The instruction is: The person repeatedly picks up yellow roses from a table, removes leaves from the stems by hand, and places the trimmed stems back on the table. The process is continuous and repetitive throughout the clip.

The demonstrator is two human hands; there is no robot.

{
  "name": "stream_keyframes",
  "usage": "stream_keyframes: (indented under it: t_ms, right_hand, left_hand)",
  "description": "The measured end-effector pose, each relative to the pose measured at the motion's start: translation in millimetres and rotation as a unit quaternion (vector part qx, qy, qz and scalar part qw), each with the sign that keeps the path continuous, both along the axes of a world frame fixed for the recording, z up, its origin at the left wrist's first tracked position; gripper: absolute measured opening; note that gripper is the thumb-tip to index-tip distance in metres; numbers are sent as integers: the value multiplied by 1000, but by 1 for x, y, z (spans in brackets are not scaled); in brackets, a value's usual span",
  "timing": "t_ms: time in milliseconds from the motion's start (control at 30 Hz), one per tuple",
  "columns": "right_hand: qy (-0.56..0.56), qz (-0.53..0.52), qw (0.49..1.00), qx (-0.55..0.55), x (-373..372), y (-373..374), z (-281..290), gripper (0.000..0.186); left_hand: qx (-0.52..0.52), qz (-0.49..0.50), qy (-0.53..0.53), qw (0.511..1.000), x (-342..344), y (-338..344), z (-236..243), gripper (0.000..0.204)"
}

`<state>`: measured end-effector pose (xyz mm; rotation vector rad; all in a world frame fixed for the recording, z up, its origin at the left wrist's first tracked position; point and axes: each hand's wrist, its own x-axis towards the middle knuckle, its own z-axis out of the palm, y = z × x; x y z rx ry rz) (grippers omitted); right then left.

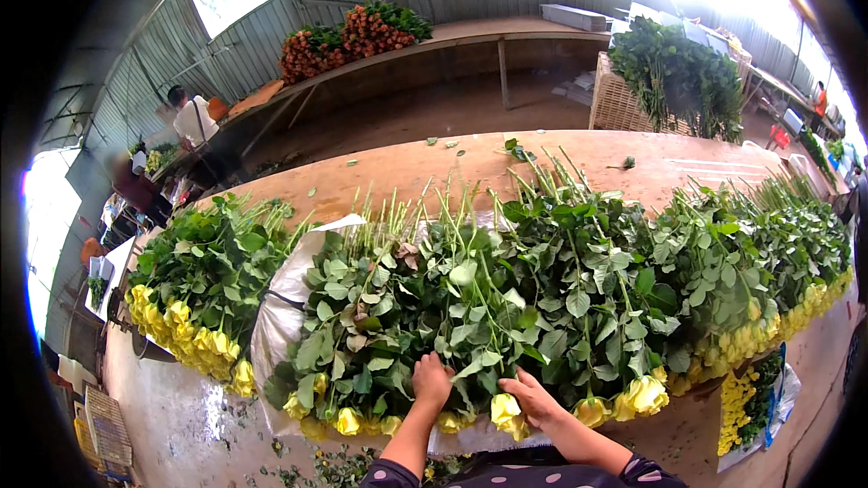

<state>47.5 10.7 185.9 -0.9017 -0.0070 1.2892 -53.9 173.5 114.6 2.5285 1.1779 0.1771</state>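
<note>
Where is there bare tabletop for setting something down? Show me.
Mostly bare: the wooden table between the stem ends and its far edge, barring leaf scraps; the back table between the orange-red flowers and grey box. Crowded: the near side, packed with yellow roses.

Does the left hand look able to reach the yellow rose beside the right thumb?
Probably yes: the left hand is close by, with mostly leaves between it and the yellow rose; the right hand sits on the rose's far side.

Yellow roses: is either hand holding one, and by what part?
The right hand seems to hold a yellow rose just behind its bloom. Whether the left hand, among the leaves, grips anything cannot be told.
</note>
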Motion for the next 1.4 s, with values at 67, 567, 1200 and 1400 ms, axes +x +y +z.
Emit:
stream_keyframes:
  t_ms: [67, 567, 1200, 1400]
  right_hand:
    - [-72, -15, 997, 24, 4, 4, -22, 44]
    - [246, 98, 947, 183, 10, -25, 70, 38]
    - [56, 110, 990, 62, 11, -17, -41, 28]
    - [-173, 128, 970, -110, -24, -11, -102, 35]
  left_hand:
    - [-36, -24, -46, 998, -1, -14, 36, 32]
    - [220, 76, 125, 964, -77, 60, 113, 21]
    - [-602, 143, -309, 722, -76, 19, 195, 38]
    - [-333, 6, -151, 931, -43, -85, 52, 45]
